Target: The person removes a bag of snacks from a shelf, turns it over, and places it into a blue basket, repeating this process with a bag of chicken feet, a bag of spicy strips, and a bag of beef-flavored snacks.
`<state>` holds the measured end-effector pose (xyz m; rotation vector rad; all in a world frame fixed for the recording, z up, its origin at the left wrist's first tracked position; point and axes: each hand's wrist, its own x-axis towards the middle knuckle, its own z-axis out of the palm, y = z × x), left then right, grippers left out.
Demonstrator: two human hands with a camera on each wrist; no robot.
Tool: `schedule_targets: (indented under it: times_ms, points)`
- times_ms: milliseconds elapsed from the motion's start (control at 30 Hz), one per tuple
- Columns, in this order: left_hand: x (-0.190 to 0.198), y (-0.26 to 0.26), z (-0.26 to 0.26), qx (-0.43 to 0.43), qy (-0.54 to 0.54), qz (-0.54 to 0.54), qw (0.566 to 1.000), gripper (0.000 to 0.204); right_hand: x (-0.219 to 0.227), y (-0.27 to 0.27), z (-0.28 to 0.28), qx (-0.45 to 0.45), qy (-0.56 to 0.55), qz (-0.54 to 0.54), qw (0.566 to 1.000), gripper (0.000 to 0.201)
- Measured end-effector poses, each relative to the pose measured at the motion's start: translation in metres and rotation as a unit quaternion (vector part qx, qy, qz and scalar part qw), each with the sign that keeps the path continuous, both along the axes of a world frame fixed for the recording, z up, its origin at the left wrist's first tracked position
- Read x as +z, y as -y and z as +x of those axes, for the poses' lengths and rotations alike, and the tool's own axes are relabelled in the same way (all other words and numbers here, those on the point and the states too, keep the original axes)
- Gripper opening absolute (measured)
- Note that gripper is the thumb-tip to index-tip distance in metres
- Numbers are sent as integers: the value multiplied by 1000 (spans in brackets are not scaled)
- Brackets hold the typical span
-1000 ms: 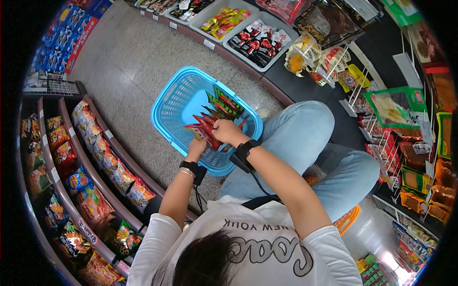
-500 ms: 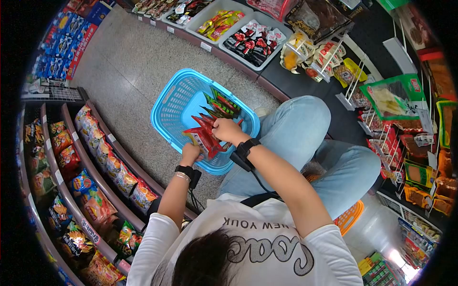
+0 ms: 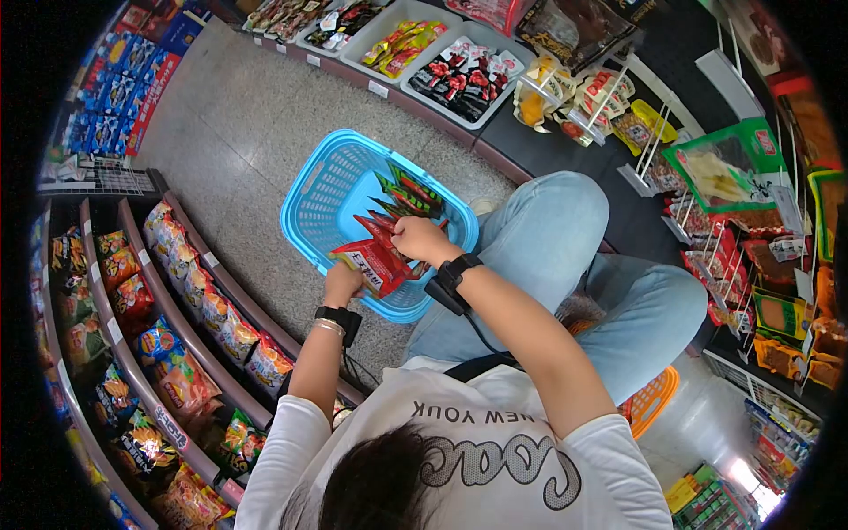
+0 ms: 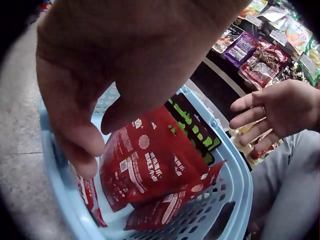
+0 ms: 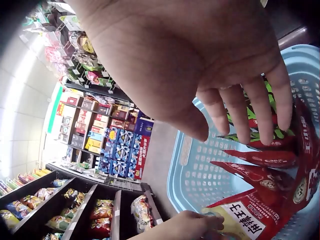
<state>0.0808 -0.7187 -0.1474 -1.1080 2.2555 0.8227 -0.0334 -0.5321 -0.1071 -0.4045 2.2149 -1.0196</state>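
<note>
In the head view a blue basket (image 3: 305, 190) holds red and green packets. My left hand (image 3: 343, 283) is at its near left side, pinching the yellow corner of a red packet (image 3: 378, 265); the right wrist view shows this left hand (image 5: 192, 226) with curled fingers on that packet (image 5: 250, 212). My right hand (image 3: 420, 241) is over the other red packets. Its fingers look straight and slightly spread in the right wrist view (image 5: 250, 105), and the left wrist view shows the right hand (image 4: 280, 112) palm out. Whether it touches a packet is unclear.
Curved snack shelves (image 3: 190, 340) run along the left. Trays of small packets (image 3: 468, 79) line a dark shelf beyond the basket, with hanging bags (image 3: 729, 172) at right. A bent knee (image 3: 565, 208) stands beside the basket; an orange basket (image 3: 655, 402) is behind.
My left hand has moved left and slightly down, drawing the red packet's corner toward the basket rim, so more of its front shows. My right hand has barely moved.
</note>
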Motion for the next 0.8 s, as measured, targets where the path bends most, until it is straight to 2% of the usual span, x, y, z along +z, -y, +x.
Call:
schedule_targets:
  times_ms: [100, 200, 267, 300, 400, 433, 533, 667, 733, 800]
  points:
    - [9, -4, -8, 3, -9, -24, 1000, 28, 0, -2, -1, -16, -10, -22, 1000, 26]
    - [15, -6, -18, -55, -75, -116, 989, 28, 5, -4, -5, -54, -31, -72, 995, 21]
    - [26, -6, -29, -40, -140, -74, 987, 27, 9, -1, -10, -100, -75, -108, 986, 18]
    - [36, -6, -37, -33, -172, -52, 983, 26, 12, -1, -14, -114, -147, -163, 969, 15]
    - [69, -17, -62, -76, -327, -62, 940, 26, 48, -8, -27, -125, -151, -238, 951, 15]
    - [90, -27, -74, -80, -336, -53, 937, 21, 63, -13, -31, -126, -150, -232, 953, 16]
    - [152, -65, -103, -66, -426, 47, 901, 18, 105, -30, -44, -150, -204, -265, 930, 17]
    - [225, -125, -135, -134, -514, 145, 834, 18, 165, -76, -59, -201, -242, -301, 900, 16]
    - [247, -158, -153, -149, -549, 217, 793, 16, 200, -107, -64, -236, -244, -324, 883, 15]
    - [272, -193, -172, -171, -560, 283, 760, 16, 241, -140, -63, -273, -295, -347, 847, 13]
